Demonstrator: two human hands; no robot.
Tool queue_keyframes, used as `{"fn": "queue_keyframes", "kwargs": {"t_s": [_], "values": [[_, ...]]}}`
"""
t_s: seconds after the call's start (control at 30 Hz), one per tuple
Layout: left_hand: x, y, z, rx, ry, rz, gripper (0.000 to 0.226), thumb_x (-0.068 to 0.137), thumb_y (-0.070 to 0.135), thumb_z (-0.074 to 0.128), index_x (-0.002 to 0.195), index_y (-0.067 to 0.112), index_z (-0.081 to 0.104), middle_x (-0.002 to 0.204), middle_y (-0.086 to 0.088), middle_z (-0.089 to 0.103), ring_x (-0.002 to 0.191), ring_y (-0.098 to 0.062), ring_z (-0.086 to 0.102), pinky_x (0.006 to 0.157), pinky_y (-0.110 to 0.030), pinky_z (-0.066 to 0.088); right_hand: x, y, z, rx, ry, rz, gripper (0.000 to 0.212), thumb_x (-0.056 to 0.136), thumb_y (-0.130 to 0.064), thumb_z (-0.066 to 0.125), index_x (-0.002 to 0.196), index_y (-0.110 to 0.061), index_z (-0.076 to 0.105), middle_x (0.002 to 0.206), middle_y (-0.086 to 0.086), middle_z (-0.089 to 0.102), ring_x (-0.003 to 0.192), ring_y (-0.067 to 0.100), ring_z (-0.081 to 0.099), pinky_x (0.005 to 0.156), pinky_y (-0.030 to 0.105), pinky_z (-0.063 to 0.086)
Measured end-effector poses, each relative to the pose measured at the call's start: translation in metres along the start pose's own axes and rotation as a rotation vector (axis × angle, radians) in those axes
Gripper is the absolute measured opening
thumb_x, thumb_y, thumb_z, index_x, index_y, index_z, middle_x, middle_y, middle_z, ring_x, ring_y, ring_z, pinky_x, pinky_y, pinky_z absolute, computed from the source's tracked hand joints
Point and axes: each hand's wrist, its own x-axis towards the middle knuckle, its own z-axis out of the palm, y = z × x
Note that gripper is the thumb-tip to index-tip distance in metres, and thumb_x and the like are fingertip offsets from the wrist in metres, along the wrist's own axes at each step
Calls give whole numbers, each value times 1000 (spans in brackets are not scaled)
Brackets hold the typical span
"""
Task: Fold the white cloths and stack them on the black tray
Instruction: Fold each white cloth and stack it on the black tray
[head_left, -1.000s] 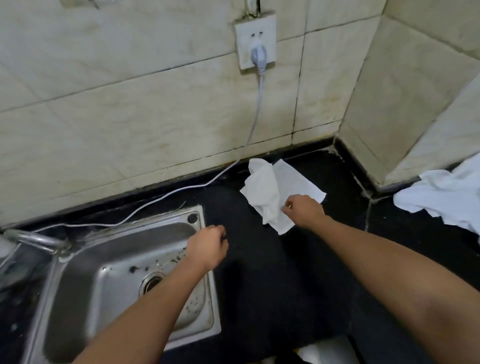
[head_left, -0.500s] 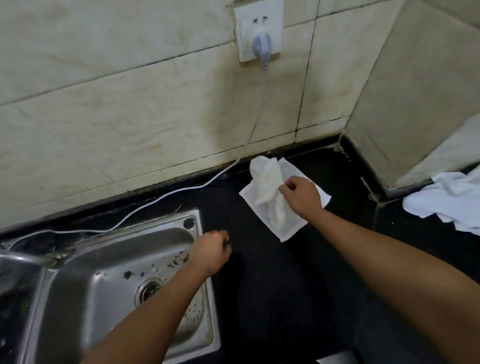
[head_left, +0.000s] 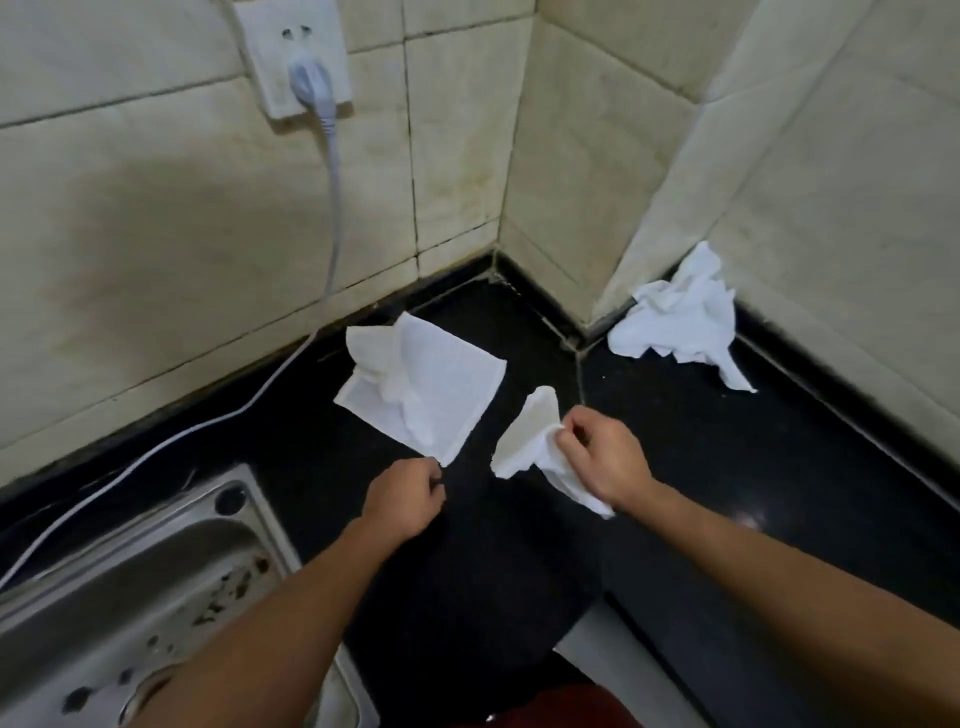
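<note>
Right hand (head_left: 602, 462) pinches a crumpled cloth (head_left: 522, 441) for folding; left hand (head_left: 402, 501) beside it, grip unclear, should take its free corner.

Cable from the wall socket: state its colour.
White to pale grey along the whole cable, seen best in the head view against the cream tiles.

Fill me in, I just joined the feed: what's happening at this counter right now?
A person is sorting white cloths at a black counter beside a steel sink. The right hand pinches a small white cloth and holds it up. The left hand, fingers curled, is at the near corner of a spread cloth with a rumpled cloth lying on it; whether it holds that corner is unclear. A crumpled pile waits in the right corner. No folded stack shows.
</note>
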Motion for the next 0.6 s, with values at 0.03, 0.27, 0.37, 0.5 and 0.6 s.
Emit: {"fn": "queue_keyframes", "kwargs": {"t_s": [0.03,0.27,0.37,0.5,0.6], "values": [[-1,6,9,-4,-30,14,15,89,30,57,100,23,64,95,4,68,88,-17,63,75,-32,51,-13,13,6,-73,-49,21,21,91,-37,50,76,-23,51,71,-8,56,64,13,53,57,30,36],[-9,18,41,83,-208,65,20,91,32,55,108,23,62,102,2,66,94,-18,62,71,-27,44,-61,57,41,-272,-484,161,23,93,-39,48,92,-20,61,102,-1,59,91,16,56,71,30,42],[-2,24,46,90,-195,77,23,91,30,55,111,21,61,110,0,62,98,-19,60,78,-31,47,-57,64,32,-201,-375,194,21,93,-38,49,91,-23,63,97,-5,63,89,16,61,70,32,47],[19,39,49,71,-143,124,30,90,27,56,120,19,57,117,-3,53,104,-23,56,84,-38,49,-21,73,17,-271,-135,218,33,94,-29,49,126,-24,56,119,0,57,108,23,57,83,38,50],[39,58,56,71,-149,193,40,91,27,54,130,23,51,125,-3,48,114,-24,49,89,-39,47,6,78,19,-353,-293,243,54,91,-21,50,144,-26,37,138,6,42,126,28,41,94,44,46]]}}
